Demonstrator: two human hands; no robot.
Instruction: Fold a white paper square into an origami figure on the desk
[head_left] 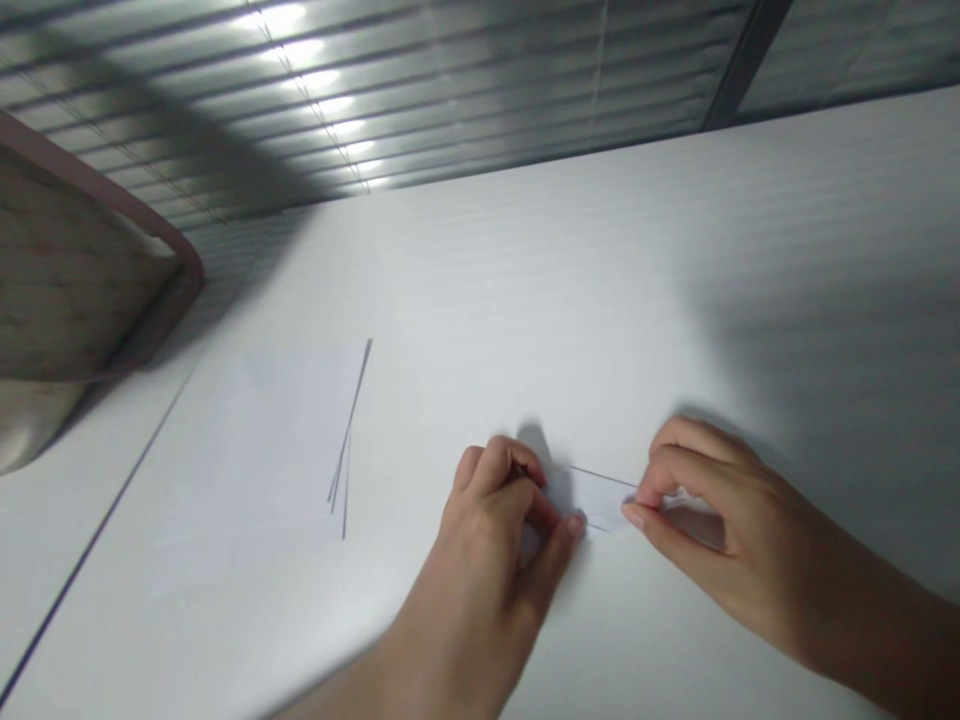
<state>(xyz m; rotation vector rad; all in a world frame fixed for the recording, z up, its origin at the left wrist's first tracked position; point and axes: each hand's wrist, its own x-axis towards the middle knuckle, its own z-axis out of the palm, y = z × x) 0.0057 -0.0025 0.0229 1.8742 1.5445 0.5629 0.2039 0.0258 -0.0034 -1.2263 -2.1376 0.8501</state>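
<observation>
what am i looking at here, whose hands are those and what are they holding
This single picture comes from a camera worn on a person's head, looking forward and down, so you see roughly what they see. There is no machine here, just their own bare hands. The left hand and the right hand both grip a narrow strip of white paper, one at each end. Everything lies on a white table. Farther left is a pale sheet of paper, with thin dark lines near its right edge. Window blinds fill the top of the view.
</observation>
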